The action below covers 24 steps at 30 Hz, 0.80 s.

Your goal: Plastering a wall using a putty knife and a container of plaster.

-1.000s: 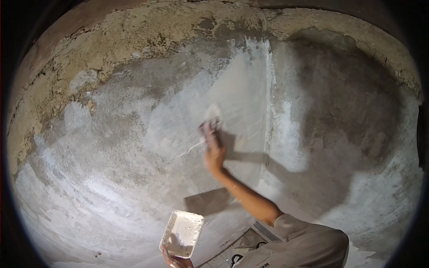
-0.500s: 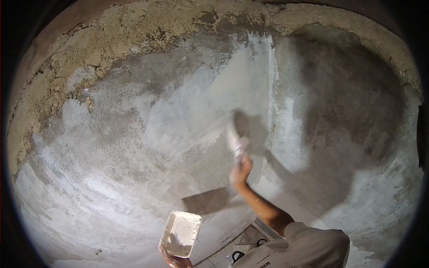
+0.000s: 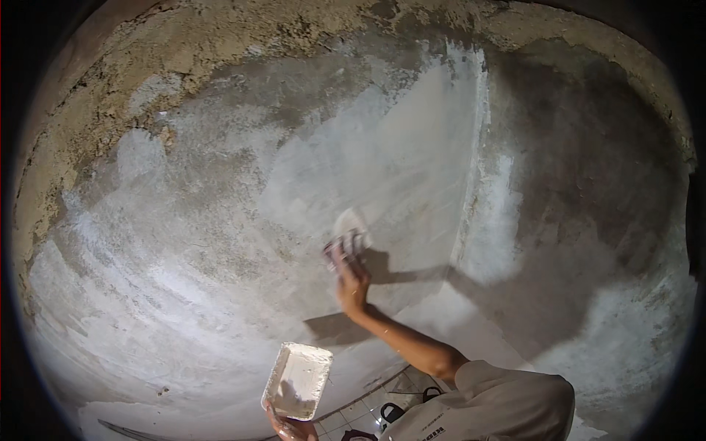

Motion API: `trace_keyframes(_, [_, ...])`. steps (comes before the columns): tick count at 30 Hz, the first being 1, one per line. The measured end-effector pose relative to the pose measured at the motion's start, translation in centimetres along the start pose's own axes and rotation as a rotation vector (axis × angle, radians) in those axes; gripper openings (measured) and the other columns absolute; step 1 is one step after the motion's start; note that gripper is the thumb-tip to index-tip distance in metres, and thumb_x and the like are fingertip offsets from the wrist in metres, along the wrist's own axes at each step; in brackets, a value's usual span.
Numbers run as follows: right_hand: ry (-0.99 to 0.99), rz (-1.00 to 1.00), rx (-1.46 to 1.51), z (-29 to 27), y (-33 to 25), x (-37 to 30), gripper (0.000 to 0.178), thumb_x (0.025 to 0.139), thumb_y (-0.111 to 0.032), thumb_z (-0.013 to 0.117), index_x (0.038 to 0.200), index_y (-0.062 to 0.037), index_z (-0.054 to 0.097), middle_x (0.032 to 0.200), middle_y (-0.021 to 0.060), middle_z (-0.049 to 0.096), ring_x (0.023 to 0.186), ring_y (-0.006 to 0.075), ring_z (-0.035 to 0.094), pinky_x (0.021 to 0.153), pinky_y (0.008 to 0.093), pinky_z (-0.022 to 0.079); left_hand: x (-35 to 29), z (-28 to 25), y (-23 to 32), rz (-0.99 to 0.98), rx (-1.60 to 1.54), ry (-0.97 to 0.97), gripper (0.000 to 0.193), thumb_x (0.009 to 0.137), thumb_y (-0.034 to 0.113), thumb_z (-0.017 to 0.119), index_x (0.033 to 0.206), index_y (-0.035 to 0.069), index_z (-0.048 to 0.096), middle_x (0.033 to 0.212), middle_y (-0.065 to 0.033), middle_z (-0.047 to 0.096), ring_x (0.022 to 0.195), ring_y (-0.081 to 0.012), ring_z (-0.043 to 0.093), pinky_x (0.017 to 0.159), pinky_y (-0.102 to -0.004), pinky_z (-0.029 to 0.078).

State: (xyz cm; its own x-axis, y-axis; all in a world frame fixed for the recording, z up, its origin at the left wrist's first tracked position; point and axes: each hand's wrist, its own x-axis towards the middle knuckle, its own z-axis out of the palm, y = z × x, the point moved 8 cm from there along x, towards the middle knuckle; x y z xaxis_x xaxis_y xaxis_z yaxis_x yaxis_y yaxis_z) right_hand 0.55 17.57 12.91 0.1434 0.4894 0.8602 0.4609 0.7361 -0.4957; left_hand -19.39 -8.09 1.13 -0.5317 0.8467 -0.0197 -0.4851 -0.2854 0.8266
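Observation:
My right hand [image 3: 353,283] reaches up to the wall [image 3: 220,272], its fingers wrapped round a putty knife [image 3: 355,220]. The pale blade lies against the wall, at the lower edge of a smooth light-grey putty patch [image 3: 331,162]; the handle is mostly hidden by the fingers. Low in front of me, my left hand [image 3: 290,428] grips the near end of a rectangular tray [image 3: 307,348]. White putty coats the tray's rim and inside, and the tray is tilted so that its inside shows.
A whitish corner seam [image 3: 474,162] runs down the wall right of the patch. Crumbly yellowish plaster [image 3: 110,95] borders the top and left. Dark shadows fall on the right-hand wall. Floor tiles [image 3: 368,404] and black footwear [image 3: 391,413] show below.
My right hand with the putty knife has swept left and slightly down, away from the corner seam. The wall has shifted rightward in view. The tray has hardly moved.

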Motion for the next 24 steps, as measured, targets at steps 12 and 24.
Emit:
trace_keyframes(12, [0.343, 0.456, -0.077, -10.3, 8.2, -3.7, 0.012, 0.087, -0.003, 0.053, 0.092, 0.0040, 0.061, 0.074, 0.0178, 0.062, 0.070, 0.0302, 0.059, 0.068, 0.0410, 0.044, -0.4, 1.8, 1.6, 0.094, -0.083, -0.007, 0.057, 0.094, 0.042, 0.046, 0.134, 0.002, 0.041, 0.134, -0.0184, 0.045, 0.126, -0.0325, 0.044, 0.095, -0.0516, 0.044])
trace_keyframes(24, [0.063, -0.024, -0.002, -1.4, 2.5, -2.8, 0.060, 0.070, 0.014, 0.046, 0.129, 0.0012, 0.053, 0.137, 0.0244, 0.045, 0.132, 0.0419, 0.035, 0.106, 0.0447, 0.035, 0.2, 0.9, 0.4, 0.029, -0.127, 0.099, 0.058, 0.093, 0.042, 0.049, 0.135, 0.003, 0.041, 0.132, -0.0181, 0.045, 0.124, -0.0322, 0.045, 0.102, -0.0494, 0.039])
